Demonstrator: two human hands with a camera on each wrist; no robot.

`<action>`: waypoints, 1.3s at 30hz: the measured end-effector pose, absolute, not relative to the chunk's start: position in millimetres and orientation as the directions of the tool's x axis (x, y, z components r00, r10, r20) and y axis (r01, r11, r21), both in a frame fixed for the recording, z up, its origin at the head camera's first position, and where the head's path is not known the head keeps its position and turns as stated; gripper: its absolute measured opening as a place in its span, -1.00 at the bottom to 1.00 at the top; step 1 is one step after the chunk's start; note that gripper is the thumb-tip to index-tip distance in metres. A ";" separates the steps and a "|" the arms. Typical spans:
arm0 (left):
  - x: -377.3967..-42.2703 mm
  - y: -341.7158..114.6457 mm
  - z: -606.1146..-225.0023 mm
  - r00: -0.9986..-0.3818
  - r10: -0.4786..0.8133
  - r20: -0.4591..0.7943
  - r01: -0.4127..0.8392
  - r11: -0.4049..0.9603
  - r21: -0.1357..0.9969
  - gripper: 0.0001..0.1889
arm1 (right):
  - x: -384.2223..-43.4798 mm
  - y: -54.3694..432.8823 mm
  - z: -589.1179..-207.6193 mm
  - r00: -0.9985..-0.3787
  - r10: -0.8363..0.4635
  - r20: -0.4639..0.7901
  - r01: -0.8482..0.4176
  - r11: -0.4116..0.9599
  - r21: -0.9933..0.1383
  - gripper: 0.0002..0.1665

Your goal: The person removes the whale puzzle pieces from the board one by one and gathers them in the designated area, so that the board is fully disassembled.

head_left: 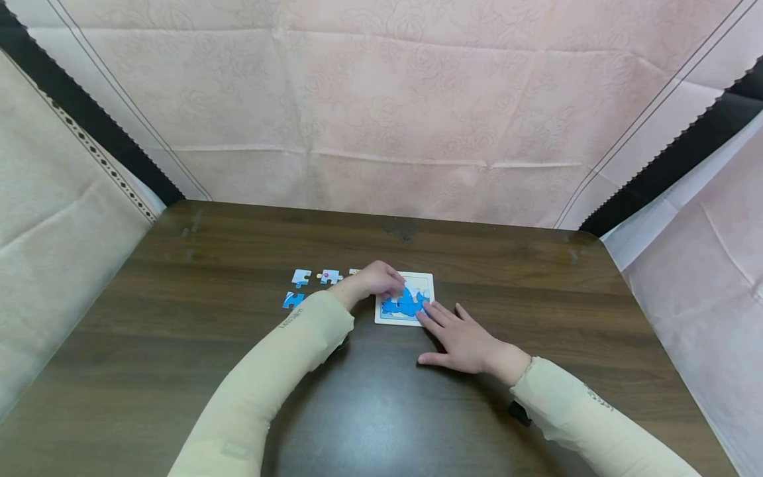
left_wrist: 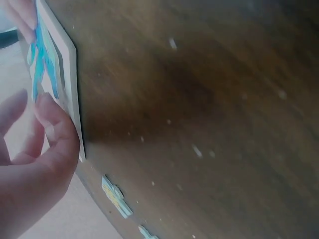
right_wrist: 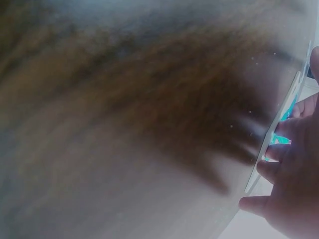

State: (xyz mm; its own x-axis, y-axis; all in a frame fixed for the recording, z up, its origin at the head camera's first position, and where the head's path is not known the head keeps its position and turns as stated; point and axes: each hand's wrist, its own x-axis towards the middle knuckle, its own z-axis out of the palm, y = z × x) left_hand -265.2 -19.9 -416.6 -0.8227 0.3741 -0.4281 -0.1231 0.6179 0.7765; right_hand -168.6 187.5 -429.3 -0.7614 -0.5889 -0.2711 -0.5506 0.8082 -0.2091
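Observation:
A small jigsaw puzzle (head_left: 402, 306) with a blue picture lies in a square tray with a pale frame (head_left: 405, 323). My left hand (head_left: 377, 279) reaches over the tray's left side, fingers bent down onto the puzzle. In the left wrist view, the left fingertips (left_wrist: 46, 102) touch the puzzle's surface; whether they pinch a piece is unclear. On the tray's right edge rest the spread fingertips of my right hand (head_left: 467, 341), its thumb apart on the table side. The right wrist view shows those extended fingers (right_wrist: 269, 170) along the frame.
Loose puzzle pieces lie left of the tray: a blue and white one (head_left: 301, 277), another beside it (head_left: 330, 276), and a striped blue one (head_left: 293, 300). A further piece (head_left: 354, 271) is partly behind the left wrist. Pale cloth (head_left: 381, 119) hangs behind the brown table (head_left: 238, 238).

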 end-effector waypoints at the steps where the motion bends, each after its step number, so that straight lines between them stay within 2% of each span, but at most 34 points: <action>1: -265.0 -18.6 -417.0 -0.828 0.367 -0.423 -0.121 0.620 0.775 -0.72 | -168.7 187.7 -429.0 -0.762 -0.588 -0.271 -0.548 0.809 -0.215 -0.03; 8: -263.1 -14.1 -416.2 -0.842 0.335 -0.423 -0.139 0.622 0.771 -0.75 | -172.4 188.2 -427.2 -0.769 -0.604 -0.209 -0.545 0.791 -0.278 -0.06; 13: -262.6 -15.2 -417.0 -0.846 0.343 -0.407 -0.128 0.612 0.780 -0.75 | -178.3 185.8 -429.3 -0.780 -0.600 -0.176 -0.549 0.792 -0.265 -0.03; 31: -262.7 -18.5 -419.9 -0.848 0.353 -0.395 -0.136 0.576 0.806 -0.75 | -183.0 181.0 -434.5 -0.779 -0.576 -0.248 -0.531 0.816 -0.227 0.03; 39: -266.2 -23.1 -419.2 -0.823 0.406 -0.398 -0.139 0.534 0.834 -0.75 | -183.2 181.0 -433.6 -0.776 -0.575 -0.259 -0.529 0.817 -0.231 0.04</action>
State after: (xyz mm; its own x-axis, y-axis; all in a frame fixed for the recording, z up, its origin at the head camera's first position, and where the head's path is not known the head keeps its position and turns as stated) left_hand -266.2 -23.1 -419.2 -0.8228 0.4062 -0.3975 -0.1395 0.5338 0.8341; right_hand -183.2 181.0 -433.6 -0.7757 -0.5754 -0.2593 -0.5286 0.8168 -0.2310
